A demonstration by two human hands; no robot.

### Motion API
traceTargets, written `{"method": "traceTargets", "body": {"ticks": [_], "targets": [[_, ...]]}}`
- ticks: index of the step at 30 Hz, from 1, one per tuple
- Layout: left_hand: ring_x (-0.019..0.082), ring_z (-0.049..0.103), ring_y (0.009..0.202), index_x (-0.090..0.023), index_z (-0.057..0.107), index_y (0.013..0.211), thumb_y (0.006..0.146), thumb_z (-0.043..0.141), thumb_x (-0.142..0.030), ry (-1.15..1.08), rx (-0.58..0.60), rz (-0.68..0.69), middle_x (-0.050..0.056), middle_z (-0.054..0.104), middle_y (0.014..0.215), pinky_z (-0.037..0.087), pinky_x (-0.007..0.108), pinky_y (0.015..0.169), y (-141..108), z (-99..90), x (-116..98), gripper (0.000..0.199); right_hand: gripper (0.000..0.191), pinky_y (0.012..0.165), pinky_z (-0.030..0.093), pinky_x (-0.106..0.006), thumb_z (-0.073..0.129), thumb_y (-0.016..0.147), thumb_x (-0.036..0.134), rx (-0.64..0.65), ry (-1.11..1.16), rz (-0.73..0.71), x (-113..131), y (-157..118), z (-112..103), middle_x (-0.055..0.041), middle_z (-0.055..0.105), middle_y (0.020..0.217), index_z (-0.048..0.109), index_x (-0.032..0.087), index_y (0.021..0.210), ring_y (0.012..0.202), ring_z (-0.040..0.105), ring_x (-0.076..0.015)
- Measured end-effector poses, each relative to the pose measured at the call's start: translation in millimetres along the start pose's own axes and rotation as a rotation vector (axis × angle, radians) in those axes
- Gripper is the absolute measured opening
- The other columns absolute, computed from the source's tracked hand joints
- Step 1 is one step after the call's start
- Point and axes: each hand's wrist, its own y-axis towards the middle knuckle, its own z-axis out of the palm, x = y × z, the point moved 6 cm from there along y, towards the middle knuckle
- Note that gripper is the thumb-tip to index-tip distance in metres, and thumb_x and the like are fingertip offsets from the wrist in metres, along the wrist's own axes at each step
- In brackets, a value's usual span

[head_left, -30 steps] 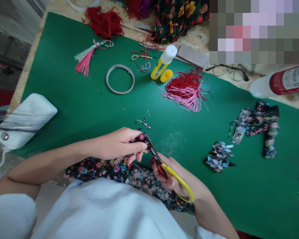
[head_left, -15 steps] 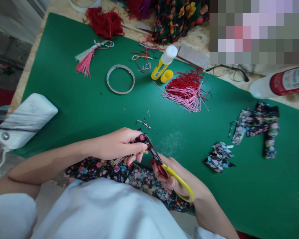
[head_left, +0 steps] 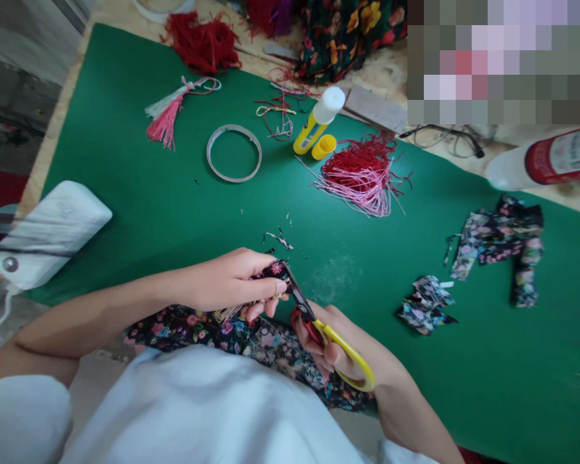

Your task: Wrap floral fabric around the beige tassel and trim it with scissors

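Note:
Pinched in my left hand [head_left: 244, 280] is a piece of dark floral fabric [head_left: 274, 268], with pale fringe-like strands hanging below the fingers. My right hand [head_left: 336, 338] grips a pair of scissors [head_left: 345, 354] with yellow and red handles. The dark blades lie against the fabric's right edge, close to my left thumb. Just beyond the hands, small dark and light snippets [head_left: 281, 240] are scattered on the green mat [head_left: 159, 212]. Floral cloth [head_left: 198, 328] is spread over my lap below.
A tape roll [head_left: 234, 153], a glue stick [head_left: 314, 120] and a heap of red and pink threads [head_left: 360, 174] lie ahead. Floral scraps [head_left: 426, 304] are at right, near a bottle [head_left: 546, 158]. A white power bank [head_left: 51, 235] and a pink-white tassel [head_left: 167, 122] sit left.
The scissor handles have shifted very slightly toward the left. Otherwise both hands keep the same position and grip.

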Motion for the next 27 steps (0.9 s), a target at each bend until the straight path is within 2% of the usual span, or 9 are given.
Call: {"method": "traceTargets", "body": {"ticks": [10,18,27], "targets": [[0.004,0.052,0.052,-0.013,0.055,0.078,0.094,0.049,-0.035,-0.047,0.005,-0.010,-0.004,0.057,0.065,0.040,0.017,0.052,1.1,3.3,0.2,0.028,0.064,0.043,0.029,-0.023,0.036,0.079,0.085,0.004,0.027,-0.013,1.4,1.2,0.8,0.0065,0.041,0.058,0.041,0.021,0.083,0.046,0.040,-0.0078],[0.004,0.051,0.052,-0.014,0.055,0.079,0.094,0.048,-0.036,-0.050,-0.006,-0.014,-0.004,0.055,0.061,0.040,0.017,0.052,2.2,2.6,2.4,0.028,0.060,0.040,0.035,-0.020,0.040,0.081,0.080,0.015,0.096,0.016,-0.9,0.4,4.0,0.0078,0.041,0.059,0.041,0.021,0.084,0.041,0.047,-0.0070],[0.004,0.052,0.052,-0.013,0.055,0.079,0.096,0.045,-0.036,-0.046,-0.002,0.009,-0.004,0.054,0.061,0.041,0.017,0.052,2.0,2.9,1.0,0.030,0.057,0.036,0.039,-0.019,0.043,0.081,0.079,0.023,0.162,0.041,-1.5,0.3,6.5,0.0093,0.039,0.060,0.040,0.022,0.086,0.038,0.047,-0.0063]]}}
